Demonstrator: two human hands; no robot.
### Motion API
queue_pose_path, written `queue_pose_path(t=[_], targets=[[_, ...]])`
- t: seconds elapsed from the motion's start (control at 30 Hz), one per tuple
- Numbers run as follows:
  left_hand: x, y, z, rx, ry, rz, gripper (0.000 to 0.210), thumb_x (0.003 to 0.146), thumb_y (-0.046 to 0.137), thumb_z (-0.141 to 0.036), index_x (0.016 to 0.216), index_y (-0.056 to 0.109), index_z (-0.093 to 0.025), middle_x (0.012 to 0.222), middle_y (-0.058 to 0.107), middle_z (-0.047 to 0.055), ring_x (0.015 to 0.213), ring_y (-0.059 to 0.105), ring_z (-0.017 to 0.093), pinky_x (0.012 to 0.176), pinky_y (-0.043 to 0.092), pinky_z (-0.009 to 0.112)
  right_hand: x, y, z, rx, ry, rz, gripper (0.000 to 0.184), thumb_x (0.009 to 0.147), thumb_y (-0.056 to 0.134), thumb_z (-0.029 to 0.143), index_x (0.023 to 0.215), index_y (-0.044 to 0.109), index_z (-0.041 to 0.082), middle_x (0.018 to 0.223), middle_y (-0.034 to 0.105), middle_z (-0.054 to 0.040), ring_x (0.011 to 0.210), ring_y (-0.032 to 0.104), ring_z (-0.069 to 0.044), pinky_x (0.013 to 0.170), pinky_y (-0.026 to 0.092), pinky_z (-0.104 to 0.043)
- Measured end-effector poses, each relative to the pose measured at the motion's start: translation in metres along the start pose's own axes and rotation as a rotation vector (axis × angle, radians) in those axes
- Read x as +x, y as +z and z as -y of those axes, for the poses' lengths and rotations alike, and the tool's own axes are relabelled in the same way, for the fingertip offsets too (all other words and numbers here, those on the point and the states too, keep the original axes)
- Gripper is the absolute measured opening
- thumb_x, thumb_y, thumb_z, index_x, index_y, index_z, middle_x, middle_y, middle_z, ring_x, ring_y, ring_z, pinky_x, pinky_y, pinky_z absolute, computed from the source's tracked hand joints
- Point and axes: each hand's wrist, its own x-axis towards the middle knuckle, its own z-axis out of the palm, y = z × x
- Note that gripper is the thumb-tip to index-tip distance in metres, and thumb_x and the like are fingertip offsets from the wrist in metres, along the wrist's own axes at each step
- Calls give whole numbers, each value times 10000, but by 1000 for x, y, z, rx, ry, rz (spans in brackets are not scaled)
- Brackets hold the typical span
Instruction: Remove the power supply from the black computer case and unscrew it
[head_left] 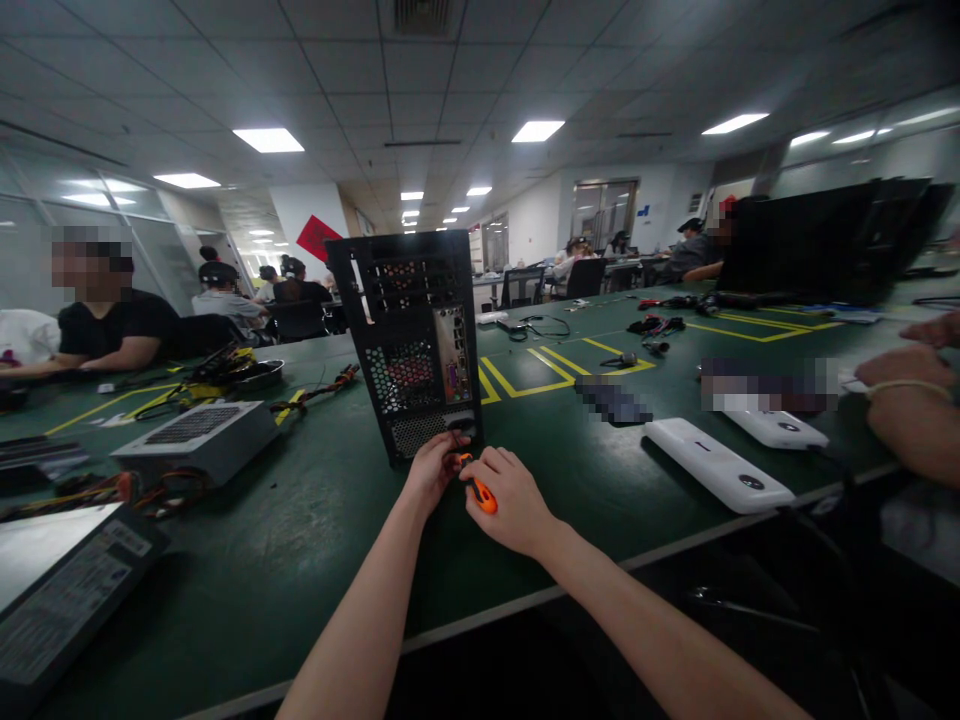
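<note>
A black computer case (411, 375) stands upright on the green table, its rear panel with mesh, slots and ports facing me. My right hand (514, 500) is wrapped around the orange and black handle of a screwdriver (485, 496), just in front of the case's lower right corner. Close beside it, my left hand (431, 472) has its fingers bent together at the bottom of the rear panel, by the screwdriver's front end. What those left fingertips pinch, if anything, is hidden, and so is the screwdriver's tip.
Left of the case lie two power supplies (199, 437) (71, 590) with cables. White power banks (716, 465) (780, 425) and a blurred dark phone-like object (611, 400) lie on the right. A co-worker's arm (911, 400) rests at the right edge; another person (120, 320) sits at left.
</note>
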Motion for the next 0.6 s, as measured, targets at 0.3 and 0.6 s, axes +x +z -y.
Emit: queue_pose_path(t=[0.3, 0.6], targets=[[0, -2, 1, 19, 4, 35, 188, 734, 523, -142, 918, 560, -129, 848, 646, 78, 503, 546, 63, 445, 411, 174, 0, 4, -2, 24, 47, -81, 158, 765, 496, 181, 922, 512, 185, 836, 553, -41, 782, 489, -179, 731, 387, -317], [-5, 1, -2, 24, 20, -8, 146, 742, 502, -109, 874, 563, -127, 770, 644, 61, 465, 525, 53, 445, 403, 168, -1, 2, -1, -42, -7, -32, 178, 707, 527, 136, 873, 554, 195, 825, 514, -41, 789, 475, -180, 733, 385, -325]])
